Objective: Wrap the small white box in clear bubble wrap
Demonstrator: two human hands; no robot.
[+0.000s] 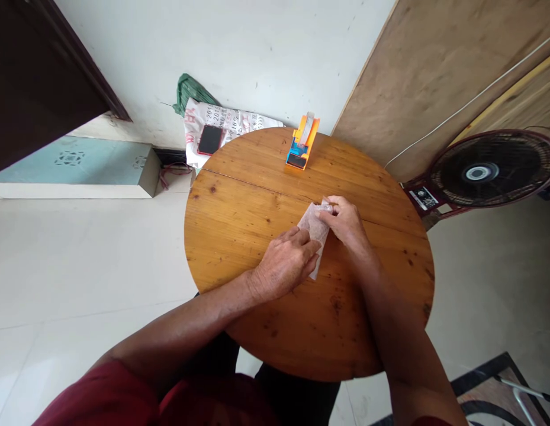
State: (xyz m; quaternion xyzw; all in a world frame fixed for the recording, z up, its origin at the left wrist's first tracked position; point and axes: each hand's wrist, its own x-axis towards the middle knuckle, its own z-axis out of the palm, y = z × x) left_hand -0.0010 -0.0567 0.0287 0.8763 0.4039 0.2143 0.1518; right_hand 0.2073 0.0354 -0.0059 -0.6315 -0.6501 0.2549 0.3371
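Observation:
A thin, pale, translucent packet (314, 228) lies on the round wooden table (239, 236) near its middle. My left hand (286, 263) rests on the packet's near end, fingers pressed down together on it. My right hand (343, 220) pinches the packet's far end between thumb and fingers. Most of the packet is hidden under both hands.
An orange and blue tape dispenser (302, 144) stands at the table's far edge. Behind the table on the floor lie a printed white sack (239, 124) with a dark phone (210, 139) on it and a green bag (190, 92). A floor fan (488, 171) sits at the right.

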